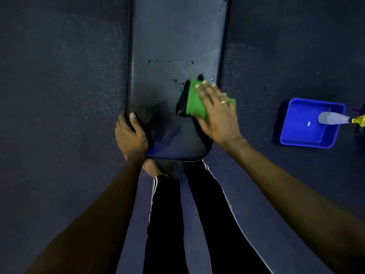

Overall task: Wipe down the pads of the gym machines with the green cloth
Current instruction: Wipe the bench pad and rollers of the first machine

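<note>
A long black bench pad (173,42) runs away from me up the middle of the view, with water droplets on its surface. A folded green cloth (194,100) lies on the pad's near right part. My right hand (215,113) lies flat on top of the cloth with fingers spread, pressing it against the pad. My left hand (130,133) grips the pad's near left edge, thumb on top. The near end of the pad (177,143) curves down just in front of my legs.
A blue plastic tray (308,123) sits on the dark speckled floor at the right, with a spray bottle (335,118) lying across its rim. My legs in black striped trousers and a bare foot (151,168) stand below the pad's end.
</note>
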The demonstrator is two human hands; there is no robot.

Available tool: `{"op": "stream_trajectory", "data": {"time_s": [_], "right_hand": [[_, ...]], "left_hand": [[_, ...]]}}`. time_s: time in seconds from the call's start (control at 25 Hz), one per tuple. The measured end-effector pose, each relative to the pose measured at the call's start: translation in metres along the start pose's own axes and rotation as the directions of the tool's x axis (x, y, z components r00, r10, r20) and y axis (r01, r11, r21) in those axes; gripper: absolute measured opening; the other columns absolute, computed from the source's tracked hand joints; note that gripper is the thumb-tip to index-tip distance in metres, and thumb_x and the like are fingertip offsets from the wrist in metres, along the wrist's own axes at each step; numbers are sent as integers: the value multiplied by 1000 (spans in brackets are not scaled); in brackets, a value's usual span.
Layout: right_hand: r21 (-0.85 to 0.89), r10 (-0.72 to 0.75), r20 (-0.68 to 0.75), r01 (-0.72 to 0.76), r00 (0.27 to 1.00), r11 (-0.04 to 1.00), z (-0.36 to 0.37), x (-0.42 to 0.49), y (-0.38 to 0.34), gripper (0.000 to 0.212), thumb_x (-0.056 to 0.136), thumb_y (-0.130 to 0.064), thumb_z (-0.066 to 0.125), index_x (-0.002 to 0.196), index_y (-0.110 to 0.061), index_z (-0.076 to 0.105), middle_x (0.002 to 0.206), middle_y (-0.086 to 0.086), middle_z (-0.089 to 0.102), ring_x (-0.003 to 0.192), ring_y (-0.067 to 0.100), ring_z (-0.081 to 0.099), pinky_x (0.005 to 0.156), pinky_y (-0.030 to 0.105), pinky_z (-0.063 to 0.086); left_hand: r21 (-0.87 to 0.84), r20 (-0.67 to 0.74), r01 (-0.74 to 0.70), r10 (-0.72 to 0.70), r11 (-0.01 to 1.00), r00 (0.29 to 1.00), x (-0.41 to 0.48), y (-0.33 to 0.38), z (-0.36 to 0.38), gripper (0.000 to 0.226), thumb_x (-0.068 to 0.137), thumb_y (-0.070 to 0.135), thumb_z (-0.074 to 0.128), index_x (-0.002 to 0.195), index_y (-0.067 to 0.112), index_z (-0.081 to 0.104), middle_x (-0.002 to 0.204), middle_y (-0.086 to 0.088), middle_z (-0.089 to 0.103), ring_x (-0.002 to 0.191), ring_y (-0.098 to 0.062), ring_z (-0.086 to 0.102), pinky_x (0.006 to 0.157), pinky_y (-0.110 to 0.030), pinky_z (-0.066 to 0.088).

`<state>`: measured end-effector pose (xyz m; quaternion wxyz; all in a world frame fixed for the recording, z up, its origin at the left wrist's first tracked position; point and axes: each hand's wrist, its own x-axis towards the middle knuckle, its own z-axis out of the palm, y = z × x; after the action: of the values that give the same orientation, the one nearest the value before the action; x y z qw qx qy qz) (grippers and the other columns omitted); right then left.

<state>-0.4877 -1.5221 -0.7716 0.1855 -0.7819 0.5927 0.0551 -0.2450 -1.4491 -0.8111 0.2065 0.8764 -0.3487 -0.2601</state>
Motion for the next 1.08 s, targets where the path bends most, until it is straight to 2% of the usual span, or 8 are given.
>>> {"op": "stream_trajectory", "data": {"time_s": [0.08, 0.12, 0.28, 0.48, 0.56, 0.68, 0.88, 1.08], "right_hand": [[77, 222, -24, -220, 975, 973, -4, 12, -6, 80, 93, -48, 59, 159, -23, 22, 165, 1, 22, 150, 27, 26, 115, 50, 29], [27, 172, -33, -171, 985, 985, -1, 8, -16, 80, 92, -46, 60, 159, -22, 22, 165, 2, 23, 149, 28, 27, 115, 51, 30], [-121, -368, 113, 381, 923, 917, 1, -6, -17, 79, 89, -41, 60, 158, -22, 25, 164, 1, 28, 149, 26, 29, 116, 50, 29], [2, 203, -19, -203, 979, 979, -16, 70, -32, 77, 95, -50, 54, 158, -17, 24, 165, 5, 24, 151, 28, 24, 117, 54, 25], [-114, -17, -1, 17, 1000, 993, -4, 62, -66, 79, 94, -52, 52, 158, -15, 24, 164, 8, 24, 150, 30, 25, 117, 53, 24], [-140, -414, 127, 429, 902, 892, -2, 53, -60, 78, 91, -49, 56, 158, -19, 27, 164, 3, 27, 150, 26, 28, 118, 51, 26], [-110, 62, -32, -65, 998, 992, -8, 85, -70, 75, 96, -55, 46, 158, -17, 26, 164, 2, 25, 151, 25, 24, 118, 52, 24], [-209, -373, 148, 398, 916, 893, -9, 92, -80, 77, 93, -51, 52, 158, -19, 26, 165, 2, 26, 150, 24, 26, 117, 53, 28]], "left_hand": [[6, -6, 12, -12, 1000, 1000, 0, 0, 1, 60, 103, 55, 28, 123, 5, 55, 116, -14, 62, 108, -30, 57, 89, -44, 45], [5, -6, 11, -11, 1000, 1000, 0, 0, 1, 61, 103, 56, 28, 122, 4, 55, 115, -15, 62, 107, -31, 57, 89, -45, 45], [-5, -13, 15, -15, 1000, 1000, 0, 1, 1, 65, 102, 59, 26, 117, 3, 55, 110, -17, 62, 101, -33, 58, 85, -48, 46], [10, -12, 12, -12, 1000, 1000, -1, 0, 4, 55, 105, 50, 32, 128, 5, 55, 118, -17, 63, 109, -33, 58, 92, -45, 46], [2, -12, 4, -4, 1000, 1000, 0, -1, 4, 51, 106, 45, 35, 131, 6, 54, 120, -18, 63, 110, -34, 57, 93, -43, 43], [-19, -11, -11, 10, 1000, 1000, 1, -5, 5, 51, 106, 44, 35, 131, 4, 55, 116, -18, 64, 107, -36, 57, 91, -46, 44], [-35, -8, -10, 10, 999, 1000, 1, -9, 7, 52, 105, 43, 34, 138, 7, 53, 121, -16, 64, 108, -32, 56, 96, -43, 42], [-113, 32, 11, -7, 994, 999, 1, -9, 3, 54, 102, 42, 33, 138, 8, 54, 129, -15, 64, 113, -33, 57, 105, -46, 40]]}}
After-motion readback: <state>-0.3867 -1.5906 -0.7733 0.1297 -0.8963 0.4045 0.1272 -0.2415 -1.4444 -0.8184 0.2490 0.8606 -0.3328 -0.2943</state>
